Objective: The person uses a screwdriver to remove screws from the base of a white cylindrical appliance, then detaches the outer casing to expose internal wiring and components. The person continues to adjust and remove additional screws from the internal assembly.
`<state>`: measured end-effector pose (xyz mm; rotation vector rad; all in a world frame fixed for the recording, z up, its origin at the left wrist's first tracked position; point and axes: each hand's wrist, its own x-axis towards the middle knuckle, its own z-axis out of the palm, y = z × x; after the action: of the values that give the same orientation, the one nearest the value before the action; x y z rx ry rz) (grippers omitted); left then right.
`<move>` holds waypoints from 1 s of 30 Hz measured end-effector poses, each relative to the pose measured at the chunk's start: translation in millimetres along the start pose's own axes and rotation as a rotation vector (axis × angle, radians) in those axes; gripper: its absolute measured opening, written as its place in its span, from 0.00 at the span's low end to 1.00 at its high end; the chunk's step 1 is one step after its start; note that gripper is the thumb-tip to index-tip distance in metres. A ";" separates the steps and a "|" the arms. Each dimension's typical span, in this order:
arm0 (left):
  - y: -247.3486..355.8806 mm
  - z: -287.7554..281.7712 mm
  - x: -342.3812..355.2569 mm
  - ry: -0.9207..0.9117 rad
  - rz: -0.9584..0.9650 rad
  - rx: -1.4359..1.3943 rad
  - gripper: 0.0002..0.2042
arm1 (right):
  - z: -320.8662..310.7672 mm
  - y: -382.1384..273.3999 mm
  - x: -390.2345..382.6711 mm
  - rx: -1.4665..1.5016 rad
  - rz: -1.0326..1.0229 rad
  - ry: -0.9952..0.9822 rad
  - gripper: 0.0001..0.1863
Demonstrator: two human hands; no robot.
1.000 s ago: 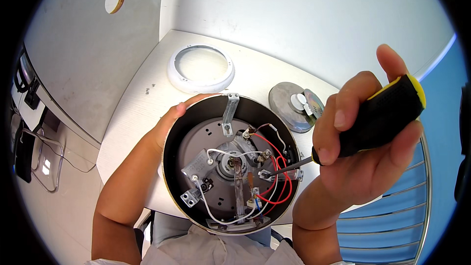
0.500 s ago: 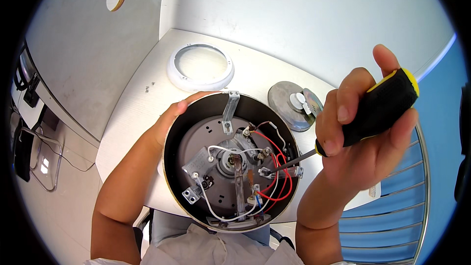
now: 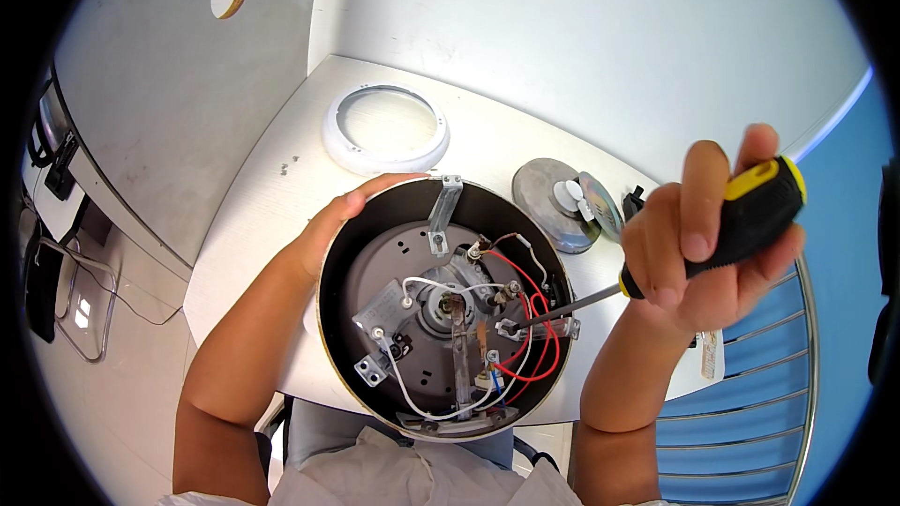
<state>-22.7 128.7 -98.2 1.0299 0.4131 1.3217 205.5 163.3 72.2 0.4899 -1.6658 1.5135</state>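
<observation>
Screwdriver (image 3: 698,239) in right hand (image 3: 712,253) probes black round appliance (image 3: 445,305), left hand (image 3: 342,220) steadying.

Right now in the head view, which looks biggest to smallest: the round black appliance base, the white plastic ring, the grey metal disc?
1. Round black appliance base, though nearest the camera.
2. White plastic ring.
3. Grey metal disc.

Bare forearms, left hand (image 3: 333,225), right hand (image 3: 712,244), short white sleeves at the upper arms, no gloves
</observation>
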 end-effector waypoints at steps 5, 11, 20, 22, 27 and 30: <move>7.8 8.6 -3.3 0.063 -0.020 0.018 0.41 | 20.7 -12.8 1.4 -0.079 0.003 0.070 0.29; 8.6 15.2 -6.2 0.045 0.037 -0.027 0.42 | 38.1 -16.9 -9.1 -0.219 0.051 0.132 0.30; 11.7 10.3 -4.4 0.066 -0.019 0.003 0.39 | 36.6 -17.4 -9.0 -0.284 0.049 0.187 0.31; 12.1 11.2 -4.1 0.069 -0.024 0.003 0.39 | 31.8 -14.0 -8.7 -0.241 0.023 0.213 0.31; 12.7 12.1 -5.4 0.061 -0.017 0.014 0.38 | -5.2 -12.7 -9.5 0.024 0.074 0.104 0.30; 11.1 12.2 -4.7 0.050 0.009 0.047 0.38 | -18.8 -7.8 -11.0 0.152 0.096 0.032 0.29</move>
<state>-21.2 118.8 -84.2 1.0408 0.4795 1.3531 223.6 177.0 67.7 0.4689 -1.5762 1.7189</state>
